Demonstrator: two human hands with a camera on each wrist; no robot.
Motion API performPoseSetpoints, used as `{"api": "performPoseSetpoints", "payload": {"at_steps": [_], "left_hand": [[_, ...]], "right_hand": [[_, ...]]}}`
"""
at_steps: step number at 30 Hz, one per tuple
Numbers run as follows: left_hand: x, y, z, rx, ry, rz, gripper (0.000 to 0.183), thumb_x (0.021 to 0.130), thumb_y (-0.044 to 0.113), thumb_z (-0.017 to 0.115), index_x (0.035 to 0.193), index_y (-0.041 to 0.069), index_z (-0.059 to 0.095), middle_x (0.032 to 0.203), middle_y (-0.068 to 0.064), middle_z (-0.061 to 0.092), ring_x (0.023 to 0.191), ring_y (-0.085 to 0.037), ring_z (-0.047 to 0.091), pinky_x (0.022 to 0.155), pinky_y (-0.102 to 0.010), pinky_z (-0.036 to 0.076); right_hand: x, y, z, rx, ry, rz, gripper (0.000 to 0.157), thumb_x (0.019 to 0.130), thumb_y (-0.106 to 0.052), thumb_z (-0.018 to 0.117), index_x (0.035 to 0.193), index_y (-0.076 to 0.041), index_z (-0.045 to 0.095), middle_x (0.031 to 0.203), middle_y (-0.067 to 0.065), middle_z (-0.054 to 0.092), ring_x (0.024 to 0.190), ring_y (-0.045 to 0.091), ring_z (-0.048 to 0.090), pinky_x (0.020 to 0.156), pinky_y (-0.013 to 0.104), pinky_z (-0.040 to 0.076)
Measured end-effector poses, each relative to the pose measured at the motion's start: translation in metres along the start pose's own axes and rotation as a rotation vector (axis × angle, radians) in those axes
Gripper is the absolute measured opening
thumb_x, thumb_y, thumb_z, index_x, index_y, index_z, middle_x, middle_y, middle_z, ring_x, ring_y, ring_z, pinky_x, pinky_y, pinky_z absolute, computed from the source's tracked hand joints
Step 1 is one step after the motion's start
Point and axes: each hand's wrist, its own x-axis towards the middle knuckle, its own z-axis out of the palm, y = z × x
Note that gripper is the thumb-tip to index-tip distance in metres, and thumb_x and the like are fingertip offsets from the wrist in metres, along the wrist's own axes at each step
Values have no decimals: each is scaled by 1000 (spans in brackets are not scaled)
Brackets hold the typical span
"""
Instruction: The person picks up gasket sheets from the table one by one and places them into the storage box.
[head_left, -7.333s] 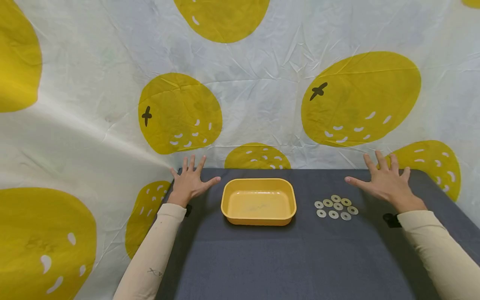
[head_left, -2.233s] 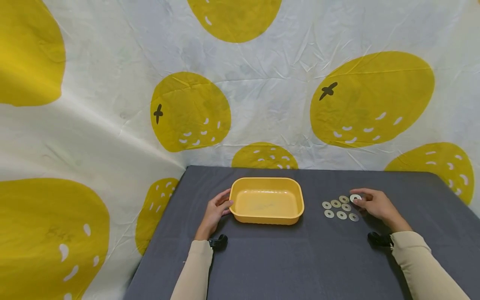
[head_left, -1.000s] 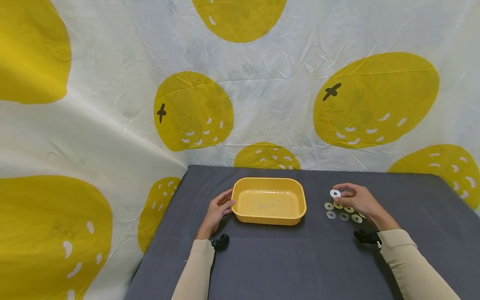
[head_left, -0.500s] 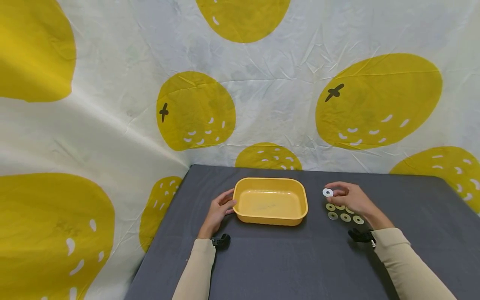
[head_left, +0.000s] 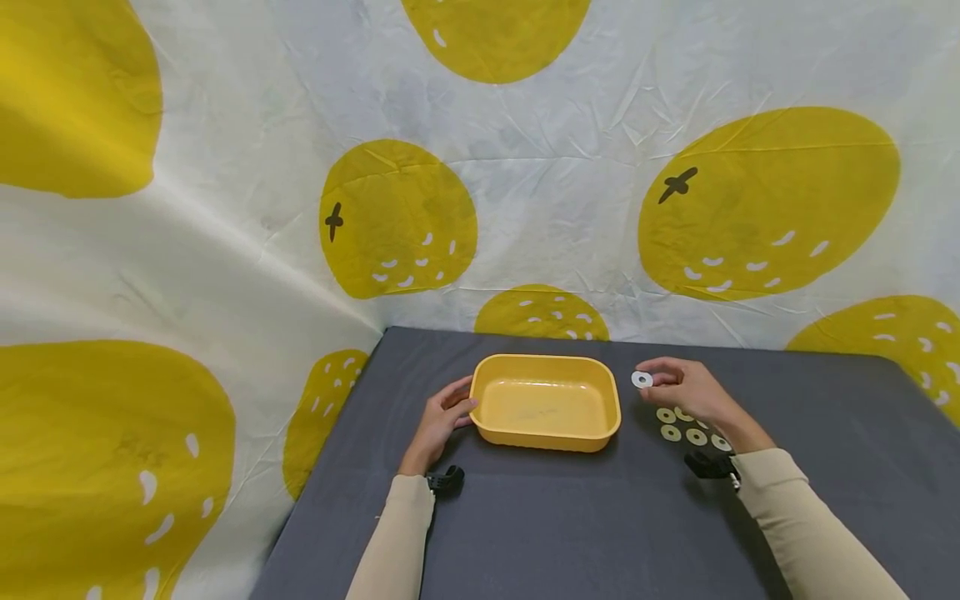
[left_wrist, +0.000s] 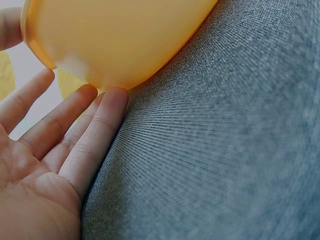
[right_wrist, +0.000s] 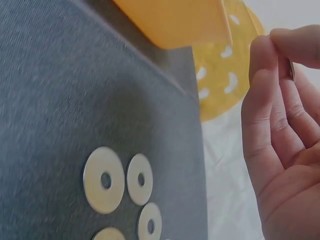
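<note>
A yellow rectangular tray (head_left: 546,442) stands on the dark grey cloth. My left hand (head_left: 435,427) is at its left end, the thumb at the rim and the fingers (left_wrist: 92,140) fairly straight against the outer wall. Between thumb and fingertips, my right hand (head_left: 693,393) pinches a flat metal washer (head_left: 642,380), raised above the table just right of the tray. Only a sliver of that washer (right_wrist: 291,70) shows in the right wrist view. Several more washers (head_left: 671,432) lie flat below the right hand and wrist, some of them hidden by it.
A dark grey cloth (head_left: 562,533) covers the table. A white curtain (head_left: 555,217) with big yellow fruit prints hangs along the back and left. Each wrist wears a black device, one on the right wrist (head_left: 708,465) and one on the left wrist (head_left: 447,481).
Both hands were spread above the table at first. The left hand came to the tray's end; the right hand took a washer from the group and carried it left toward the tray.
</note>
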Motion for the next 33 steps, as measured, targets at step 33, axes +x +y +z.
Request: {"api": "performPoseSetpoints", "payload": {"at_steps": [33], "left_hand": [[0, 3, -1, -33, -24, -3, 55, 96, 26, 74, 148, 23, 55, 141, -15, 62, 117, -23, 69, 90, -35, 62]], "right_hand": [[35, -43, 45, 60, -71, -92, 49, 94, -27, 76, 135, -5, 62, 112, 21, 73, 99, 36, 71, 85, 41, 61]]}}
